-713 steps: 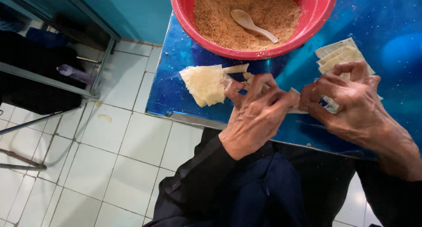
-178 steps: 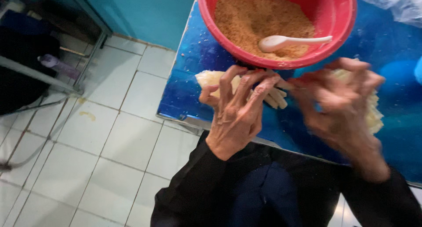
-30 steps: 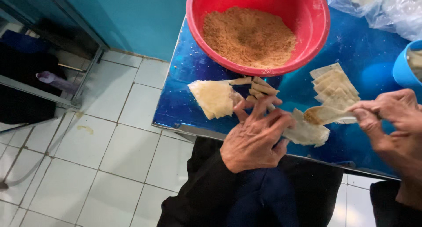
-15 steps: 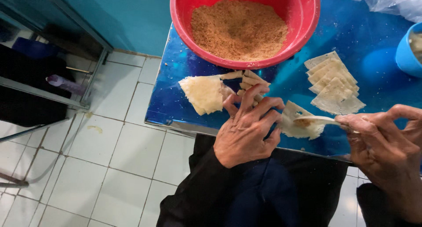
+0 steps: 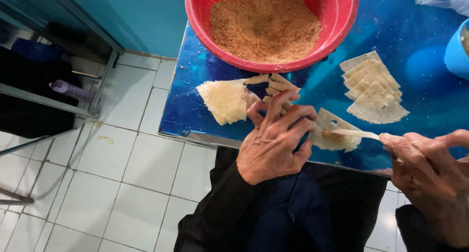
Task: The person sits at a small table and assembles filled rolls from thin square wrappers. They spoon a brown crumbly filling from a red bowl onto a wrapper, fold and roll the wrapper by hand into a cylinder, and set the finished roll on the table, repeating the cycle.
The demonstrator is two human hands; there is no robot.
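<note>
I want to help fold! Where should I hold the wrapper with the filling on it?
Take the filled wrapper by its bare far corner, coming from the bowl side. The filling sits in the middle under the spoon, and the left hand already pins the near-left edge, so that corner is free.

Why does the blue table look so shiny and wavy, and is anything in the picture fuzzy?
In the head view, the blue table is glossy, so light bounces off in pale patches and the red bowl mirrors faintly beneath its rim. The left hand, wrapper and spoon look sharp; the right hand at the edge looks slightly stretched.
</note>
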